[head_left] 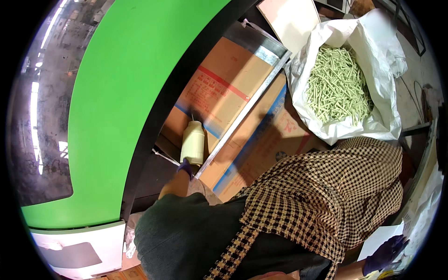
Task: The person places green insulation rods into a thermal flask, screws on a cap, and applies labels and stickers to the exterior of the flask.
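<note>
My left hand [186,167], in a purple glove, reaches to the near end of a cream bottle-shaped container [192,144]. A narrow neck and thin tip point away from me. The container hides most of my left fingers, so their grip is unclear. It sits between the green machine panel [123,88] and a metal frame bar [242,114], over printed cardboard [224,88]. At the lower right, my right hand [385,254], also purple-gloved, has its fingers spread beside a white sheet [379,240].
A white sack [392,107] filled with light-green short sticks [338,86] stands at the far right. Below the metal bar lies another cardboard sheet [261,140] with a blue stripe. A pale board [289,21] leans behind the sack; a white machine part [79,247] is lower left.
</note>
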The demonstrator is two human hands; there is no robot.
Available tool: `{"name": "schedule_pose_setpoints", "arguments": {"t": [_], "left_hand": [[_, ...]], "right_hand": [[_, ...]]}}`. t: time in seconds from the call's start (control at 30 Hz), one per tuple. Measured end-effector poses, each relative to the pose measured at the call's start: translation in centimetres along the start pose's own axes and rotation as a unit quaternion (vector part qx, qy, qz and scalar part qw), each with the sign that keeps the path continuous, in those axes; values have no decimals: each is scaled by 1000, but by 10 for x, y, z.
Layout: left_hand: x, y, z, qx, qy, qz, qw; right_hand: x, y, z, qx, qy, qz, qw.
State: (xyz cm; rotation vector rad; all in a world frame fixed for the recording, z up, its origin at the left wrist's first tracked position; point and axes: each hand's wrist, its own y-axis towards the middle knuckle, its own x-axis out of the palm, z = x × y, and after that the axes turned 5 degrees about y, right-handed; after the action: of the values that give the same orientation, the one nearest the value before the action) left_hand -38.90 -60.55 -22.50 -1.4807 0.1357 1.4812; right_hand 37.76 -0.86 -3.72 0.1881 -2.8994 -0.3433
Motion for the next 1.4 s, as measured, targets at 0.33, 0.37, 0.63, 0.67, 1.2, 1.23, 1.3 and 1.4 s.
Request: {"name": "schedule_pose_setpoints", "arguments": {"t": [0.33,0.37,0.63,0.67,1.2,1.23,1.3,1.4], "left_hand": [[54,-28,85,180,-419,34,890],[51,-25,100,276,-386,-13,880],[59,-105,342,209,-377,-514,742],[62,-95,367,202,-386,-510,742],[93,-92,322,295,-569,-227,733],[113,-121,303,293,-570,-282,715],[145,-196,277,331,-523,-392,680],[156,-279,256,594,-270,-337,678]], "right_hand": [[77,35,-16,-62,-413,35,908],[63,34,-10,-151,-542,-1,827],[129,40,-5,32,-367,98,925],[138,43,-7,69,-298,98,947],[158,15,-14,42,-356,-82,930],[169,17,-15,18,-356,-111,928],[201,24,-20,-24,-335,-126,934],[240,36,-17,-44,-305,-172,936]]}}
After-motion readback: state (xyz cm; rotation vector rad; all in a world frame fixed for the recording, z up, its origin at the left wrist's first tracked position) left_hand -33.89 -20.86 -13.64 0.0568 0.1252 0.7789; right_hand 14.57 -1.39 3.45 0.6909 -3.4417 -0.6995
